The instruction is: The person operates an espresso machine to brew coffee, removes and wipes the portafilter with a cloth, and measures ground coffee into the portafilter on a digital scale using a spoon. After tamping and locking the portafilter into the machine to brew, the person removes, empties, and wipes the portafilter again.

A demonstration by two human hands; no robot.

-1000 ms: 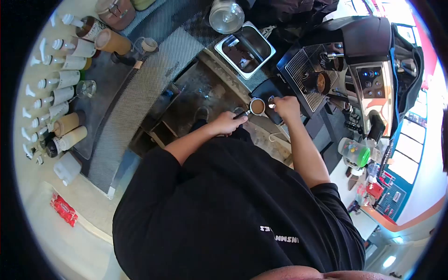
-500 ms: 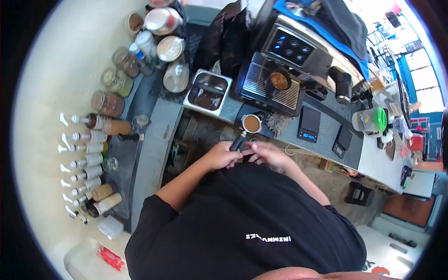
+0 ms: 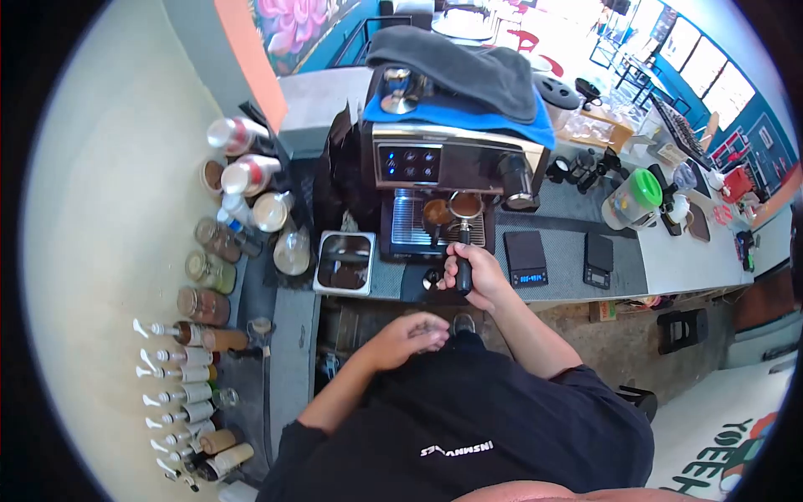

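Pale container [image 3: 238, 492] (lower left) cut by bottom edge.

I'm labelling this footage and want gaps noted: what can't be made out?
Head view:
Left hand: blurred; whether it holds anything is unclear.
Lit scale: digits too small.
Bottle labels: print too small.
Filter handle: partly hidden by the right hand.

The right hand [image 3: 477, 274] grips the handle of a portafilter [image 3: 466, 206] with brown grounds in its basket, over the right side of the espresso machine [image 3: 460, 155]'s drip tray [image 3: 407, 219], beside a dark vessel [image 3: 435, 212]. The left hand [image 3: 410, 337] is loosely curled short of the counter [image 3: 560, 288]'s front edge, near which sit a steel pan [image 3: 345, 263] and two scales [image 3: 525, 255].
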